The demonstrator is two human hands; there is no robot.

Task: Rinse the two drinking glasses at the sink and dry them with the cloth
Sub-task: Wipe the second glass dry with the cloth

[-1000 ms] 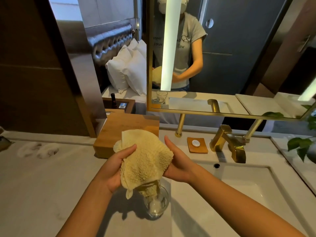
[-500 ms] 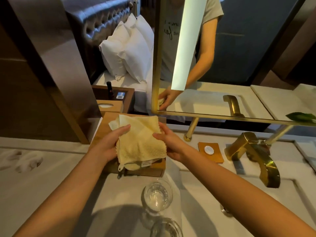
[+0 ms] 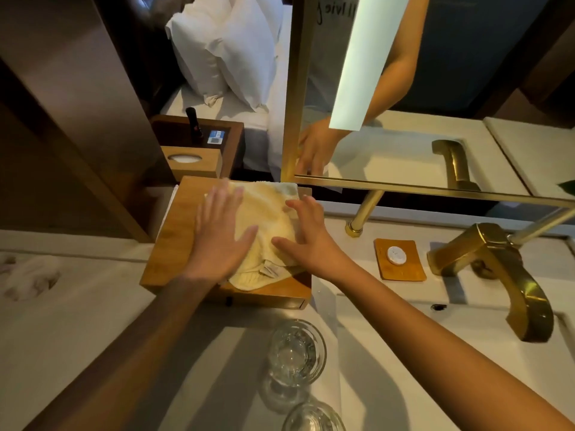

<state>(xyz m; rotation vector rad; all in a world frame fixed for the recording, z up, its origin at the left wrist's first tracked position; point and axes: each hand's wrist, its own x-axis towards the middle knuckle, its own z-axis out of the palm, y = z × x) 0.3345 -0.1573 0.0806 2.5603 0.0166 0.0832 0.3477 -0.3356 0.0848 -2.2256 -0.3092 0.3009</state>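
The pale yellow cloth lies spread on top of a wooden box at the back of the counter. My left hand presses flat on its left part and my right hand rests flat on its right part, fingers spread on both. One clear drinking glass stands upright on the white counter between my forearms. The second glass stands just in front of it, cut off by the bottom edge of the view.
A gold faucet reaches over the sink basin at the right. A small wooden soap dish sits behind the basin. A gold-framed mirror hangs above. A tissue box and tray stand behind the wooden box.
Both hands carried the cloth away from the glass to the wooden box and laid it flat there. The glass now stands free on the counter. The view tilted down.
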